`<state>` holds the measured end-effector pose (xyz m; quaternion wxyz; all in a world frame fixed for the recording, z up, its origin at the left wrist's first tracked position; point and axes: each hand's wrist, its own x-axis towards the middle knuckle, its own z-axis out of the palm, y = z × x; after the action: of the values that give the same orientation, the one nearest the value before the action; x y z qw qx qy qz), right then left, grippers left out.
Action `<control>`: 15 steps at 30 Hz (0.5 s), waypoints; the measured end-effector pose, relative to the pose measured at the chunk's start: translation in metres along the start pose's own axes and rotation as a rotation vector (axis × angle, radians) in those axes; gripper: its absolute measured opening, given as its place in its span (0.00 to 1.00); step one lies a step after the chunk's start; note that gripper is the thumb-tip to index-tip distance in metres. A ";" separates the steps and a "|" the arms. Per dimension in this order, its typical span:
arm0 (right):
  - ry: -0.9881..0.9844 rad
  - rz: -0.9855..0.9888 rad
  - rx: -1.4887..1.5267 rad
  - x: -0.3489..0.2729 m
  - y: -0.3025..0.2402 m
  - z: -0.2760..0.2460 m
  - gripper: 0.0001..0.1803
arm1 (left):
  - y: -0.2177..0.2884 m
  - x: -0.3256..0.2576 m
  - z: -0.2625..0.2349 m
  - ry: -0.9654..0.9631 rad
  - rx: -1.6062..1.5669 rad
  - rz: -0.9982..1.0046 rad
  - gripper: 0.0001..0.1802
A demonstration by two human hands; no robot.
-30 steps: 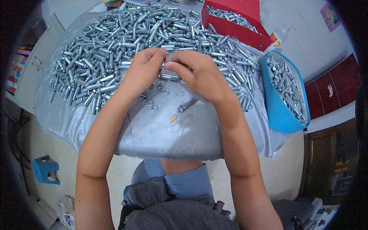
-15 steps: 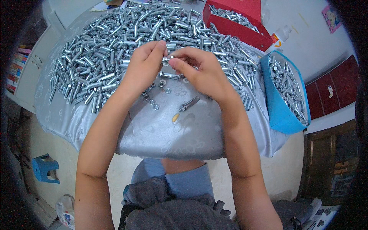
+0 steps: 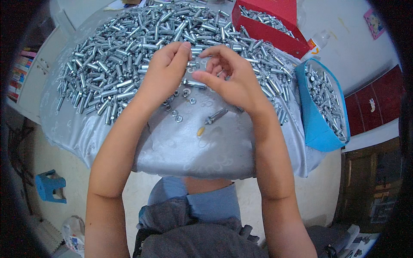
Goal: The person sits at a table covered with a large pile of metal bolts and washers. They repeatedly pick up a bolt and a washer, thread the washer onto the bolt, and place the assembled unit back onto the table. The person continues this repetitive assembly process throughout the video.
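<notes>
My left hand (image 3: pixel 163 73) and my right hand (image 3: pixel 230 79) meet above a table covered with a silvery cloth (image 3: pixel 223 150). Between their fingertips they hold a silver anchor bolt (image 3: pixel 194 83), lying roughly level. A big heap of the same silver bolts (image 3: pixel 124 56) covers the far half of the table. A few loose nuts and washers (image 3: pixel 177 115) lie under my hands. One single bolt (image 3: pixel 216 116) rests on the cloth near my right wrist, and a small yellow piece (image 3: pixel 201 131) lies just below it.
A red box (image 3: pixel 269 32) with bolts stands at the back right. A blue bin (image 3: pixel 320 129) full of bolts hangs at the table's right edge. A small bottle (image 3: pixel 316 43) stands behind it. A blue stool (image 3: pixel 49 187) sits on the floor at left.
Both hands have lifted slightly off the pile and drawn together, now holding a bolt between their fingertips above the cloth.
</notes>
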<state>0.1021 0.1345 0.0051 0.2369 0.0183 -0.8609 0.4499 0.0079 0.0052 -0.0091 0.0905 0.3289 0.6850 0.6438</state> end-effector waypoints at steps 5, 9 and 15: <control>-0.050 -0.116 -0.059 0.003 0.000 -0.002 0.12 | -0.006 0.000 0.003 0.028 0.016 0.091 0.18; -0.174 0.047 -0.129 0.001 -0.004 -0.009 0.14 | -0.007 0.000 0.004 0.018 0.018 0.114 0.18; -0.010 -0.157 -0.017 0.002 0.003 0.001 0.15 | -0.006 -0.001 0.005 0.020 -0.011 0.079 0.19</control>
<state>0.0989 0.1355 0.0034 0.2672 0.0863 -0.8617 0.4226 0.0089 0.0093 -0.0159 0.0599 0.3487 0.6686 0.6541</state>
